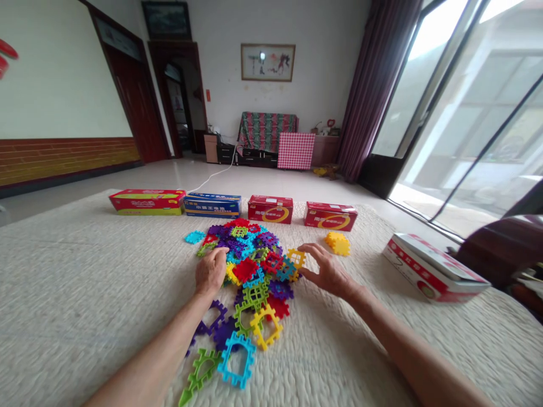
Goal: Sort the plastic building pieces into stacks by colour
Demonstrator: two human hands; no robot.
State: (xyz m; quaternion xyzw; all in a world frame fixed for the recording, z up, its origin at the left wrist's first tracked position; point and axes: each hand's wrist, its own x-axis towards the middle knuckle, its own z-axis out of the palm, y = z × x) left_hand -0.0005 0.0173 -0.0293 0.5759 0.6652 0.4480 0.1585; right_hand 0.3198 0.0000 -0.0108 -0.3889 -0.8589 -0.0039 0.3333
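Observation:
A pile of interlocking plastic building tiles (246,270) in purple, red, blue, green and yellow lies on the cream quilted cover. My left hand (211,270) is closed at the pile's left side, its fingers curled; anything in them is hidden. At the right side, the fingertips and thumb of my right hand (326,270) are at the edge of a yellow window tile (296,258), which tilts up from the pile. Closer to me lie a light-blue frame tile (225,371), a green pointed tile (199,377) and a yellow frame tile (275,338).
Behind the pile stand a red and yellow-green box (147,202), a blue box (213,206) and two red boxes (270,210). Yellow tiles (338,244) are stacked at right, and a blue tile (194,237) lies at left. A white-and-red box (432,268) sits farther right.

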